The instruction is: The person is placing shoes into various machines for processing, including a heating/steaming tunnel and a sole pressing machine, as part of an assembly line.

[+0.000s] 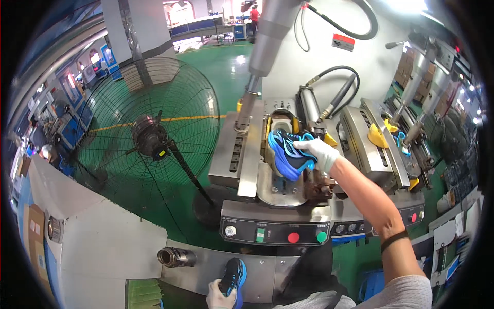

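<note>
Machine: blue shoe tilted over its bed, right hand gripping it; any stroke now could pinch fingers. Loose hold might drop the shoe askew. Ledge: second shoe on it, left hand closed around its side; divided attention could knock it off. Green button: stray forearm brush might press it.

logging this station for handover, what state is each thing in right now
Right hand: gloved, closed on the upper shoe
Upper shoe: laced, held tilted at the machine
Left hand: gloved, closed on the lower shoe
Lower shoe: laced, held
Metal cylinder: lying on its side
Floor fan: upright; cannot tell whether spinning
</note>
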Demonstrator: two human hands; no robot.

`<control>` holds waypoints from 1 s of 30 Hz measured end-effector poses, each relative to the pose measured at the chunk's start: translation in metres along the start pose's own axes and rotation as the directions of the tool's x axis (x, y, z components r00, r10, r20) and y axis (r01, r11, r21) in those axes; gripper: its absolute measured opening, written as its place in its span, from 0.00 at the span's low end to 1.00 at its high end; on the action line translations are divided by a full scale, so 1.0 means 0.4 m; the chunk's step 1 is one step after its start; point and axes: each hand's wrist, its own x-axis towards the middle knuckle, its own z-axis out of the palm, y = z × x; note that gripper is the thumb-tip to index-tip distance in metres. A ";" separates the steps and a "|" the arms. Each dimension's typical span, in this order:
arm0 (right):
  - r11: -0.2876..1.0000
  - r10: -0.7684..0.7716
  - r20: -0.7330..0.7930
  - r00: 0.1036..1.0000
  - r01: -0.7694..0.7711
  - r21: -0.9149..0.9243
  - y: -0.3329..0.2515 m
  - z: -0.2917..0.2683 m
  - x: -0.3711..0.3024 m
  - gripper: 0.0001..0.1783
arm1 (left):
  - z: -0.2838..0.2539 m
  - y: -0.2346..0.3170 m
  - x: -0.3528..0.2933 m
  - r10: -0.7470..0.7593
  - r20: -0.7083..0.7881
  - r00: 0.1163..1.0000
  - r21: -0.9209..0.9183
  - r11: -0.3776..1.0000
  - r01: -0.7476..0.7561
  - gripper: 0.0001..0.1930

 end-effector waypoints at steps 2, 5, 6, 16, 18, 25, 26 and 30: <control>0.984 -0.015 -0.063 0.998 0.004 -0.179 0.026 -0.017 0.173 0.13 | 0.046 -0.061 -0.022 0.059 0.015 0.998 0.105 0.993 -0.060 0.28; 0.868 -0.229 -0.226 0.947 0.093 -0.488 0.111 -0.006 0.372 0.16 | 0.068 -0.102 -0.037 0.169 0.026 0.985 0.142 0.975 -0.171 0.28; 0.685 -0.345 -0.274 0.898 0.041 -0.727 0.125 0.032 0.384 0.20 | 0.070 -0.111 -0.030 0.153 0.023 0.988 0.090 0.984 -0.154 0.28; 0.511 -0.245 -0.039 0.969 0.095 -0.854 0.097 0.077 0.301 0.39 | 0.082 -0.107 -0.003 0.148 0.038 0.988 0.070 0.986 -0.150 0.27; 0.596 -0.314 0.031 0.949 0.222 -0.771 0.044 0.177 0.024 0.42 | 0.068 -0.116 -0.010 0.126 0.041 0.991 0.082 0.988 -0.129 0.27; 0.114 -0.702 0.210 0.680 0.398 -0.910 0.495 -0.054 -0.464 0.36 | 0.091 -0.073 0.003 0.215 0.050 0.975 0.119 0.968 -0.220 0.27; 0.175 -0.546 0.171 0.820 0.311 -0.934 0.614 -0.113 -0.423 0.39 | 0.093 -0.082 0.007 0.247 0.069 0.966 0.126 0.959 -0.254 0.27; 0.295 -0.369 0.217 0.904 0.336 -0.895 0.624 -0.132 -0.446 0.50 | 0.033 0.004 0.012 0.027 0.252 0.967 0.126 0.990 -0.061 0.24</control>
